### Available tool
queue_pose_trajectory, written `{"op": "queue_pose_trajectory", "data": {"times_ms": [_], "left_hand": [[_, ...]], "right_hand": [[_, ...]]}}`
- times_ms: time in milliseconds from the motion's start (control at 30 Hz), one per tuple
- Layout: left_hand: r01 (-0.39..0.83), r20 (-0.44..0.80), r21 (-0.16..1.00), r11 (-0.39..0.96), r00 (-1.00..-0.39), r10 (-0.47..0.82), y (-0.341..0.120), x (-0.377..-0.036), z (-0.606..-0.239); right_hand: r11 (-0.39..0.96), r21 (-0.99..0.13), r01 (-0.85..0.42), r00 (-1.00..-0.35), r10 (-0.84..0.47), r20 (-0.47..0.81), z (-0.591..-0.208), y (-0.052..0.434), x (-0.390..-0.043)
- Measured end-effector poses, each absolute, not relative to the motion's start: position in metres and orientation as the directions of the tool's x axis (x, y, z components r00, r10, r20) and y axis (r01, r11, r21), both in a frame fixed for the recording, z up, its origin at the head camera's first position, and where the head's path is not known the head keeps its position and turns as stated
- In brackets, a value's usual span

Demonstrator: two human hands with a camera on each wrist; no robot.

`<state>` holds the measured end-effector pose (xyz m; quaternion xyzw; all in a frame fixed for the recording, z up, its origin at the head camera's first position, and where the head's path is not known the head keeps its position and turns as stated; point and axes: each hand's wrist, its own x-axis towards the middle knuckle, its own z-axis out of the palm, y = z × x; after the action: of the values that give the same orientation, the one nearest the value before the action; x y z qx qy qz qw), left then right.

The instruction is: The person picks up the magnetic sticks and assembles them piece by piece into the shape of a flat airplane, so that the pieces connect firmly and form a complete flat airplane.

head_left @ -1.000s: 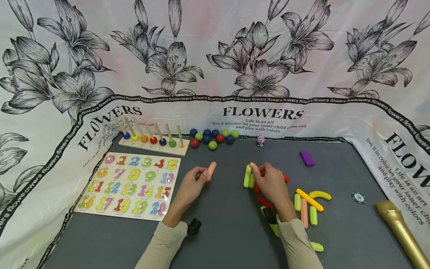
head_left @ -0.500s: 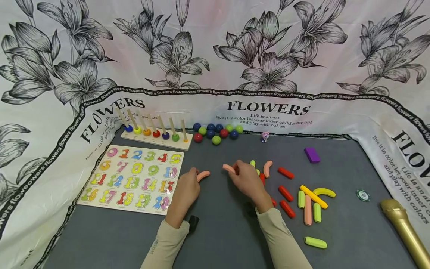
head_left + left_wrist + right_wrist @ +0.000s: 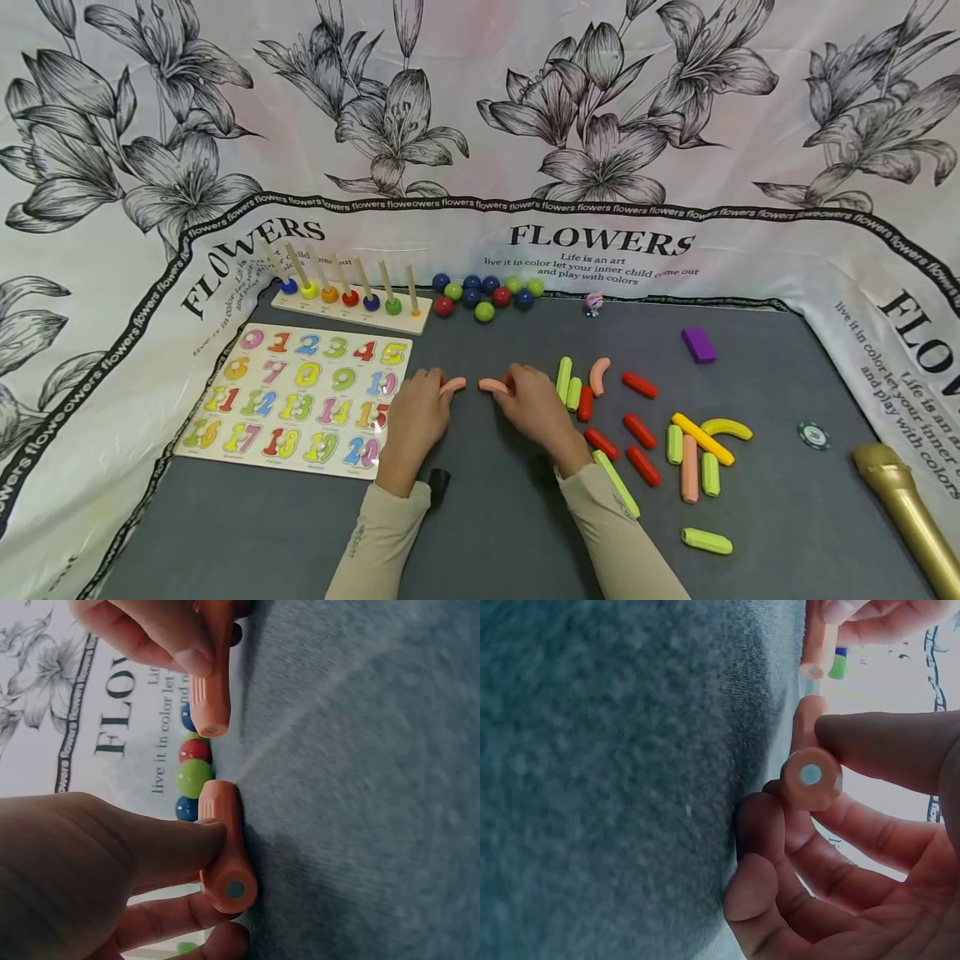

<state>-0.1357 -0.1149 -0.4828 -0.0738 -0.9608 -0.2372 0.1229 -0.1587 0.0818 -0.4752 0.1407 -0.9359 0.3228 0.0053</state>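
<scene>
Low over the grey table, my left hand [image 3: 417, 417] pinches a curved peach magnetic rod [image 3: 225, 859] between thumb and fingers. A matching curved peach magnetic rod [image 3: 808, 724] is held the same way in my right hand [image 3: 534, 408]. The free ends of the two rods face each other with a small gap between them. A pale disc shows in the near end of each rod in the wrist views. Beyond my right hand lie another curved peach rod [image 3: 599, 377], several red rods [image 3: 641, 431] and lime rods [image 3: 564, 380].
A number puzzle board [image 3: 294, 400] lies beside my left hand. Behind stand a peg board [image 3: 345, 315] with rings and a cluster of balls [image 3: 484, 312]. To the right are a purple block [image 3: 699, 345], a poker chip [image 3: 813, 436], a yellow rod [image 3: 702, 439] and a gold microphone [image 3: 900, 500].
Both hands have come down and closer together, the right one moving left from beside the loose rods. The two held rods have swung from upright or slanted to nearly level, facing each other.
</scene>
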Motion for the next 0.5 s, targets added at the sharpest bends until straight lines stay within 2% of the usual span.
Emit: {"op": "queue_pose_trajectory", "data": {"times_ms": [133,267,500], "left_hand": [[0.156,0.184,0.560,0.813,-0.981,0.061,-0.1170,-0.1367,-0.4800],[0.147,0.111,0.647,0.748,-0.989,0.099,-0.1160,-0.1373,-0.4764],[0.147,0.088,0.712,0.687,-0.989,0.121,-0.1154,-0.1359,-0.4806]], "right_hand": [[0.729,-0.625,-0.279,-0.958,-0.258,0.127,-0.4711,0.0841,-0.1591],[0.715,-0.630,-0.303,-0.949,-0.283,0.136,-0.4679,0.0864,-0.1597],[0.710,-0.629,-0.318,-0.941,-0.317,0.118,-0.4726,0.0850,-0.1576]]}}
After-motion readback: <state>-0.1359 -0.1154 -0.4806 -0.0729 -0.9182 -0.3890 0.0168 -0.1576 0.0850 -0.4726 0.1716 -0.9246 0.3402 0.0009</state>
